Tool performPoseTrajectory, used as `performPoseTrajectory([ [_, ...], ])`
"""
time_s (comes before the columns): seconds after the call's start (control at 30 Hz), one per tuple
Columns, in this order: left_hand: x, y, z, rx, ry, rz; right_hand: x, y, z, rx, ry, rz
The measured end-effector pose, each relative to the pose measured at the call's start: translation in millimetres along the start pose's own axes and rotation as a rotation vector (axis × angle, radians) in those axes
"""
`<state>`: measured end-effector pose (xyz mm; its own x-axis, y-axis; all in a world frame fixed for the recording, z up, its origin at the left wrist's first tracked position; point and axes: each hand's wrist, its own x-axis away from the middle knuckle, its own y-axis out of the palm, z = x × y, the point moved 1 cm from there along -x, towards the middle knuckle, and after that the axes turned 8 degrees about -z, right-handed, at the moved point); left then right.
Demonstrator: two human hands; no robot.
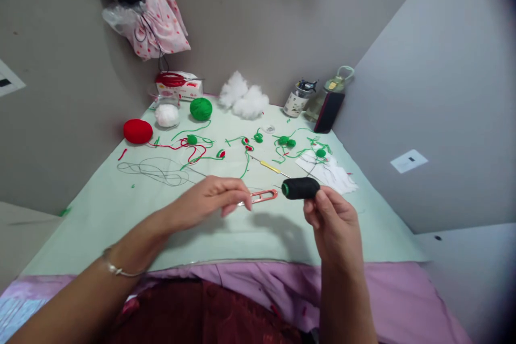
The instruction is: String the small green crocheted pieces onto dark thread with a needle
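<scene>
My right hand (334,220) grips a spool of black thread (300,188) by one end, holding it on its side above the table; its green core shows at the other end. My left hand (220,196) hovers to the left with fingers curled together. Whether a thread runs between those fingers is too fine to tell. Orange-handled thread snips (264,196) lie just beyond the left fingertips, partly covered by them. A crochet hook with a yellow grip (270,166) rests behind the spool.
A red yarn ball (137,131), white yarn ball (166,116) and green yarn ball (200,109) sit back left. White stuffing (244,97) is at the back. Several small crocheted pieces and yarn tails lie mid-table. A phone (329,113) leans near a pen holder (296,101).
</scene>
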<state>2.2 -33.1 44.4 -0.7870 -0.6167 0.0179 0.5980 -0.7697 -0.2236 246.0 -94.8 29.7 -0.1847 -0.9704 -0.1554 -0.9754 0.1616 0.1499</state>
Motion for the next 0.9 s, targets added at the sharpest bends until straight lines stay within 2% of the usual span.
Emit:
performPoseTrajectory([
  [0.07, 26.2, -26.2, 0.2, -0.132, -0.044, 0.106, -0.1, -15.8, 3.8, 0.017, 0.002, 0.054],
  [0.13, 59.2, -59.1, -7.8, -0.279, -0.079, 0.300, 0.0, -31.6, 6.7, 0.022, -0.004, 0.117],
  [0.2, 96.3, -98.2, -26.4, -0.503, -0.189, 0.575, -0.3, -46.7, 8.2, 0.021, -0.025, 0.189],
  [0.23, 114.3, -118.4, -38.9, -0.627, -0.311, 0.689, -0.5, -53.6, 8.4, 0.020, -0.041, 0.228],
  [0.27, 130.8, -137.7, -50.6, -0.754, -0.369, 0.877, -0.8, -59.7, 8.3, 0.021, -0.058, 0.263],
  [0.3, 142.8, -153.8, -61.6, -0.847, -0.443, 0.894, -1.0, -64.8, 7.9, 0.023, -0.074, 0.292],
  [0.33, 149.7, -165.6, -70.0, -0.897, -0.501, 0.820, -1.3, -68.6, 7.2, 0.027, -0.088, 0.314],
  [0.4, 148.4, -172.4, -72.3, -0.938, -0.553, 0.757, -1.8, -71.0, 5.4, 0.037, -0.101, 0.329],
  [0.47, 126.1, -153.9, -53.8, -0.967, -0.449, 0.756, -2.6, -65.2, 3.1, 0.044, -0.101, 0.301],
  [0.53, 89.6, -115.5, -24.8, -0.853, -0.255, 0.728, -3.3, -51.2, 0.7, 0.043, -0.086, 0.243],
  [0.6, 49.3, -69.1, -0.6, -0.566, -0.134, 0.647, -2.9, -31.2, -1.7, 0.038, -0.064, 0.172],
  [0.63, 30.3, -46.1, 6.6, -0.378, -0.102, 0.555, -1.9, -20.2, -3.0, 0.035, -0.054, 0.132],
  [0.73, -12.9, 11.9, 11.1, 0.115, -0.029, 0.098, 4.3, 9.2, -7.7, 0.037, -0.031, -0.005],
  [0.8, -25.9, 33.4, 8.6, 0.272, 0.003, -0.192, 9.0, 19.5, -11.3, 0.053, -0.031, -0.073],
  [0.83, -27.3, 37.2, 7.7, 0.295, 0.013, -0.286, 10.5, 20.6, -12.9, 0.063, -0.039, -0.082],
  [0.87, -25.4, 36.0, 7.0, 0.278, 0.015, -0.317, 11.3, 19.0, -14.3, 0.072, -0.051, -0.074],
  [0.9, -20.2, 29.9, 6.4, 0.224, 0.010, -0.296, 11.3, 15.0, -15.2, 0.077, -0.068, -0.052],
])
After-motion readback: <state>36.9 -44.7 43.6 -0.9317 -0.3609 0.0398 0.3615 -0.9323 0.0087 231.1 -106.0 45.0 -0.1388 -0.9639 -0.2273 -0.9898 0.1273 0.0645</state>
